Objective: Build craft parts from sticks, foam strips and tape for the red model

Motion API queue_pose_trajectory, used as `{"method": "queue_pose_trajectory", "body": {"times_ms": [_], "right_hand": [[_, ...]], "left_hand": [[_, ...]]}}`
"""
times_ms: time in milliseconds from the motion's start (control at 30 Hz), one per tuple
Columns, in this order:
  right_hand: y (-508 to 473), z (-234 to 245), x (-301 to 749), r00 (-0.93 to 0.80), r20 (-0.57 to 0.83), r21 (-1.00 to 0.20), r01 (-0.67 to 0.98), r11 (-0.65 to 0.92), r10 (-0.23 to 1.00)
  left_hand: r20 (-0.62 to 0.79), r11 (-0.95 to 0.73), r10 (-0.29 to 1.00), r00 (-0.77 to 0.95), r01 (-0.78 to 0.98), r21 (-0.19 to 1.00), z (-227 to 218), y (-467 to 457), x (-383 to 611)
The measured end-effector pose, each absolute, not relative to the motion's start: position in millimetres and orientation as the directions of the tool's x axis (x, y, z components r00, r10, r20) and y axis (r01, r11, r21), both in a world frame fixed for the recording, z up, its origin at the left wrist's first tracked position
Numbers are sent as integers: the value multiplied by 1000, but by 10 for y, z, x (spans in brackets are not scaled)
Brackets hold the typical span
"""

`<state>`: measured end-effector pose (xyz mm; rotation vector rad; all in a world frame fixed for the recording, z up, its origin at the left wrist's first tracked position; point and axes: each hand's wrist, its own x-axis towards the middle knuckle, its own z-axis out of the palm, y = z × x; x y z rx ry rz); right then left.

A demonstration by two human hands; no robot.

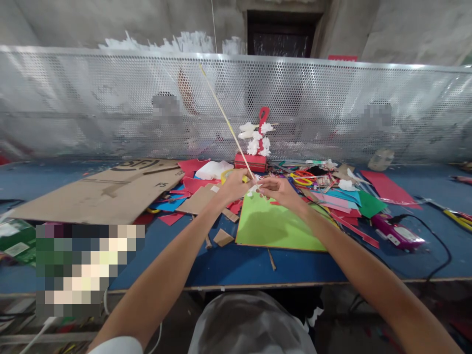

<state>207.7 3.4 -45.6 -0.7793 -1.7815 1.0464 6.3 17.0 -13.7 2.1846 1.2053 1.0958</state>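
Note:
My left hand (236, 186) is closed in a pinch on the lower end of a long thin pale stick (224, 115), which slants up and to the left. Close beside it, my right hand (276, 191) pinches a small white piece (252, 190) at the foot of the stick; its exact kind is too small to make out. Both hands are just above a bright green sheet (283, 226) on the blue table. Behind them stands a red looped shape with white tufts (258, 137) on a red block (250, 163).
A cardboard sheet (99, 189) lies at left. Yellow-handled scissors (301, 179), paper scraps (339, 199), a red sheet (391, 188) and a purple device (398, 233) with a black cable are at right. A perforated metal screen (317, 108) bounds the table's back.

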Motion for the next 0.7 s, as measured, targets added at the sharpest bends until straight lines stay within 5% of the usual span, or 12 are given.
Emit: {"method": "queue_pose_trajectory", "body": {"times_ms": [233,700], "right_hand": [[-1,-426,2064,-373,367,-904,73,422,852],[-27,-433,2060,-352,367,-920,-4,391,861]], "left_hand": [[406,-511,860,310,505,695,-119,167,62],[536,-619,761,366,655,433,-140,78,90]]}}
